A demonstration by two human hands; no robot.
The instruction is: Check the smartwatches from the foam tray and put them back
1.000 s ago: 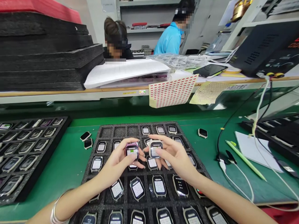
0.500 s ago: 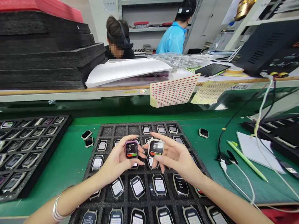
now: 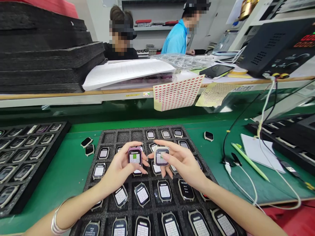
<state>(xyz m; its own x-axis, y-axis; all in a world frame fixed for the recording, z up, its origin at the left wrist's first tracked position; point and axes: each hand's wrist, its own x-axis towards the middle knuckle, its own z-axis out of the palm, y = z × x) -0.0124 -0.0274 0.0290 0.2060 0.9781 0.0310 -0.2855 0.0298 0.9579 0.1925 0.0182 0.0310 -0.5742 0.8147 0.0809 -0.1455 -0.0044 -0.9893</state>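
Note:
My left hand [image 3: 126, 160] grips a purple-cased smartwatch [image 3: 135, 156] by its edges; its lit screen shows a white grid with a green patch. In my right hand [image 3: 180, 160] is a silver-cased smartwatch [image 3: 161, 155], with the thumb lying on its screen. That screen is lit with a similar grid. Both watches are strapless and held upright, side by side, above a black foam tray [image 3: 130, 177]. Most tray compartments hold more watch bodies, many with lit white screens, such as one watch [image 3: 164, 190] below my right hand. Several compartments at the far left corner hold no watch.
A second watch tray [image 3: 46, 154] lies left. Loose watches [image 3: 89, 149] rest between the trays, and another watch [image 3: 208, 136] lies right. Cables [image 3: 242, 183], a green pen [image 3: 249, 161] and white paper [image 3: 261, 154] are farther right. A shelf [image 3: 110, 95] crosses behind; two people are beyond.
Both held watches' screens have switched from dark menus with red and green buttons to white grids. My right thumb has come onto its watch's screen. The whole view has shifted slightly.

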